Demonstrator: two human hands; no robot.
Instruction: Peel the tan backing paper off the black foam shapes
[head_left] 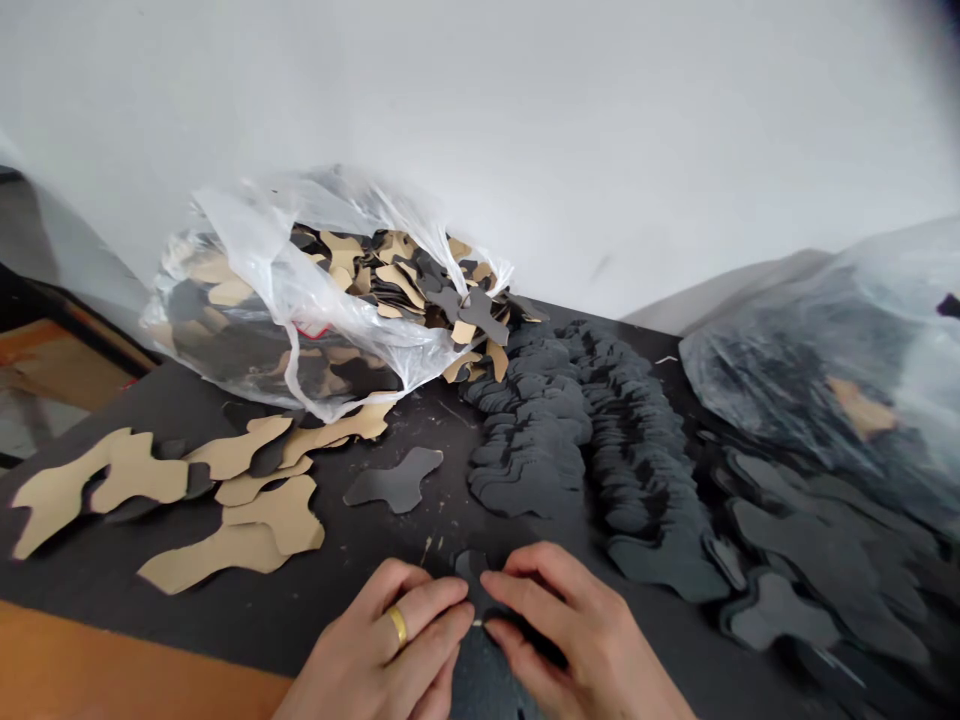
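At the bottom centre, my left hand [397,635], with a gold ring, and my right hand [566,625] pinch a small dark grey piece [474,568] between their fingertips. Much of that piece is hidden by the fingers. A single grey cut-out [397,482] lies flat on the black table [420,420] just beyond my left hand. Past my right hand, two long rows of overlapping dark pieces, the left row [529,430] and the right row [637,440], run back toward the wall.
Tan cut-outs [285,515] lie at the left. An open clear plastic bag [337,310] full of tan and grey pieces stands behind them. Loose dark pieces [817,550] and another plastic bag [817,340] are at the right. A white wall [562,130] rises behind.
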